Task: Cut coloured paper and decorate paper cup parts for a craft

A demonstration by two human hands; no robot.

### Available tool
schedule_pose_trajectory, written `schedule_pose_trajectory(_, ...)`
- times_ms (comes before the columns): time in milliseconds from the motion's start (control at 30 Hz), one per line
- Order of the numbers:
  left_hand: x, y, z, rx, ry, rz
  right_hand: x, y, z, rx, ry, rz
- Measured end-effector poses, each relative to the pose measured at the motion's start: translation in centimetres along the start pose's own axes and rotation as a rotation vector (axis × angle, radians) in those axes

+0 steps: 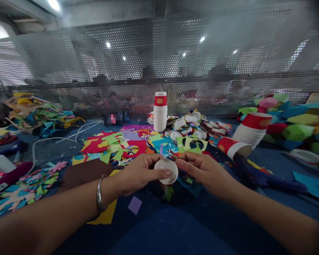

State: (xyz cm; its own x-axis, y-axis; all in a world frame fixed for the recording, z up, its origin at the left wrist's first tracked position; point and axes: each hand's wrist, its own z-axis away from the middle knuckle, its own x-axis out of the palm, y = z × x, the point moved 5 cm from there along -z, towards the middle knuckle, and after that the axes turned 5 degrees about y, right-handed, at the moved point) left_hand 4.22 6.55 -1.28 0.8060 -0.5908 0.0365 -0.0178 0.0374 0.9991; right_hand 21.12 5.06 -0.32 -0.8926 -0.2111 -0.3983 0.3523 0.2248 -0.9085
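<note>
A small round white piece (163,165), which looks like the cut-off bottom of a paper cup, is between my hands above the table. My left hand (140,173) grips it, the thumb lying across its face and the fingers behind. At its right edge the thumb and fingers of my right hand (202,170) are pinched together, touching the rim. My fingers partly hide what lies just behind the piece. Coloured paper scraps (133,147) spread over the table beyond both hands.
A stack of paper cups (160,115) stands behind the scraps, beside a heap of similar round pieces (191,120). Tilted cups (251,131) and a dark blue glue gun (268,179) lie right. Left are a purple tool (10,179), white cable (34,150) and paper cutouts (39,180).
</note>
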Motion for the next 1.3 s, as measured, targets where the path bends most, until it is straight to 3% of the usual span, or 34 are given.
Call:
schedule_pose_trajectory(333, -0.5, 0.3, -0.2, 0.081, 0.068, -0.166, -0.2, 0.2, -0.2, -0.017, -0.014, 0.036)
schedule_pose_trajectory(533, -0.9, 1.4, 0.0, 0.331, 0.123, -0.459, -0.1, -0.3, 0.1, -0.076, -0.028, 0.116)
schedule_pose_trajectory(733, -0.6, 2.4, 0.5, 0.447, 0.198, -0.715, -0.2, -0.9, 0.6, -0.149, -0.015, 0.255)
schedule_pose_trajectory(1067, 0.1, 2.7, 0.8, 0.506, 0.155, -0.74, -0.2, -1.9, 1.0, -0.21, -0.008, 0.395)
schedule_pose_trajectory(1300, 0.2, 2.5, 0.9, 0.463, 0.156, -0.71, -0.2, -2.2, 1.2, -0.248, -0.003, 0.437)
